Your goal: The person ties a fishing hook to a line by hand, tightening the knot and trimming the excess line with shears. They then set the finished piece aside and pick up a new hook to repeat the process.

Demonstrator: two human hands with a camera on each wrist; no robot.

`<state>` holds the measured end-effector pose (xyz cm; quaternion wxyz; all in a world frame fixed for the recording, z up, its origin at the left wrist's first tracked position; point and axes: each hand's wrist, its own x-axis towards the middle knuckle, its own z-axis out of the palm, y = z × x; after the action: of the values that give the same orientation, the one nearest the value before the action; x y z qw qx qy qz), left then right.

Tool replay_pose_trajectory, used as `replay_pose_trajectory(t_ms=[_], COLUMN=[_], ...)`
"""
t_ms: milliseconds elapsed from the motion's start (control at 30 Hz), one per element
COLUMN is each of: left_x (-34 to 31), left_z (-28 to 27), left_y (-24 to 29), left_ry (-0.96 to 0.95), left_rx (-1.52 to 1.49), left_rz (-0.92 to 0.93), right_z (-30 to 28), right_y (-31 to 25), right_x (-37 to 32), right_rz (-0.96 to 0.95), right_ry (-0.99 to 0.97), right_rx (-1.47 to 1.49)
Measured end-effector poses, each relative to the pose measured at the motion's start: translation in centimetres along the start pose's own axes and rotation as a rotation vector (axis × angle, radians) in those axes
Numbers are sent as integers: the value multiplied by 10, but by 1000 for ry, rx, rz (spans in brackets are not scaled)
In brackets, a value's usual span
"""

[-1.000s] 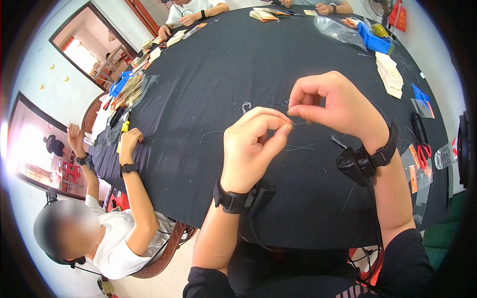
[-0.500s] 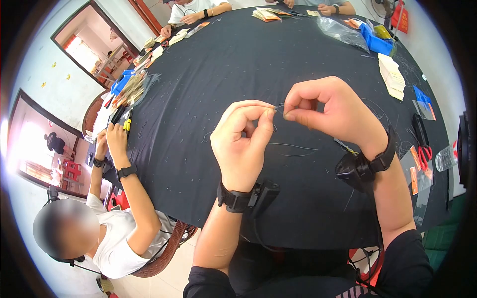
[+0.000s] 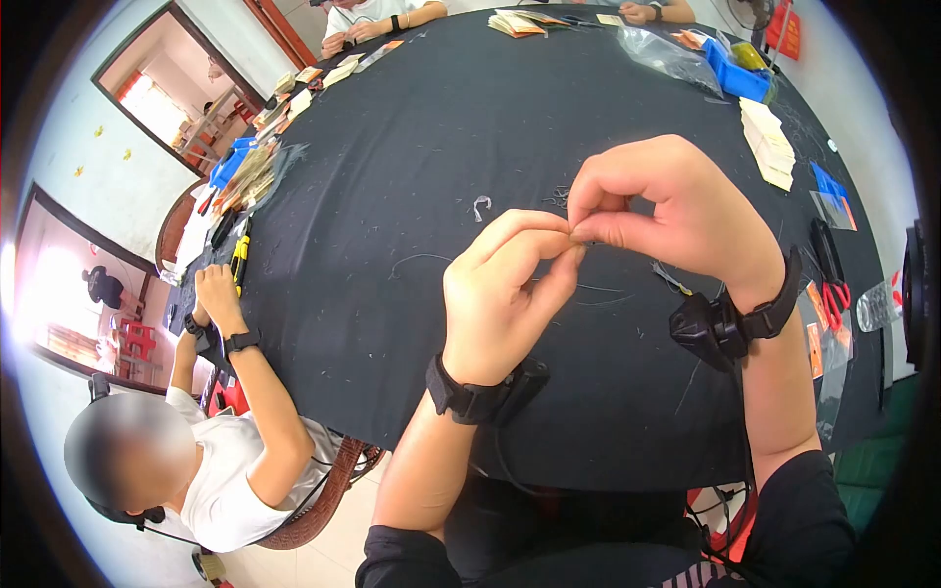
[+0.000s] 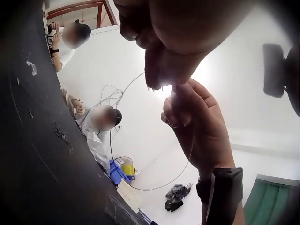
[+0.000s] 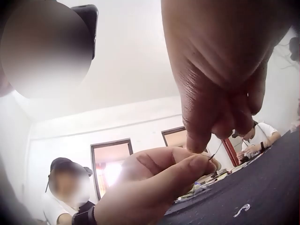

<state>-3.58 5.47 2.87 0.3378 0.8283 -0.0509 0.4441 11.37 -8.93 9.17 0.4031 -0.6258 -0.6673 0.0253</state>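
Above the black cloth, my left hand (image 3: 510, 294) pinches a thin line between thumb and forefinger. My right hand (image 3: 676, 211) meets it fingertip to fingertip, its thumb and forefinger also pinched on the line. In the left wrist view a thin line (image 4: 171, 180) loops in a wide curve below the right hand (image 4: 197, 122). The right wrist view has a short dark piece of line (image 5: 214, 153) at the left hand's (image 5: 159, 180) fingertips. The exact spot where the fingertips touch is partly hidden by the fingers.
Loose line ends lie on the black cloth (image 3: 392, 323), with a curled clear scrap (image 3: 481, 207) beyond my left hand. At the right are red-handled scissors (image 3: 833, 294), a card stack (image 3: 767, 145) and a blue box (image 3: 737, 74). Another person (image 3: 235, 461) sits at the left.
My hands parted slightly and shifted left, then came back right, and their fingertips now touch. The person at the left has brought both hands together.
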Motion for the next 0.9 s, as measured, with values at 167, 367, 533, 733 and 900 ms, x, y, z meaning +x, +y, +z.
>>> replay_pose_trajectory(t_ms=[167,367,533,733,900], left_x=[-1,-1,-1,1,0], left_z=[-4,-5,-8,-10,-9], left_y=[-1,-1,-1,-5,-6], left_ry=[74,130,153,127,107], left_rx=[-53,-49,-69,-112,-143], left_rz=[29,56,47,48,46], right_z=[-1,6,7,5,3], right_y=[3,5,-5,-10,-9], right_x=[0,0,3,4,3], right_rz=[52,97,316,381,352], right_ry=[76,118,96,117,105], right_rx=[3,54,368,411,342])
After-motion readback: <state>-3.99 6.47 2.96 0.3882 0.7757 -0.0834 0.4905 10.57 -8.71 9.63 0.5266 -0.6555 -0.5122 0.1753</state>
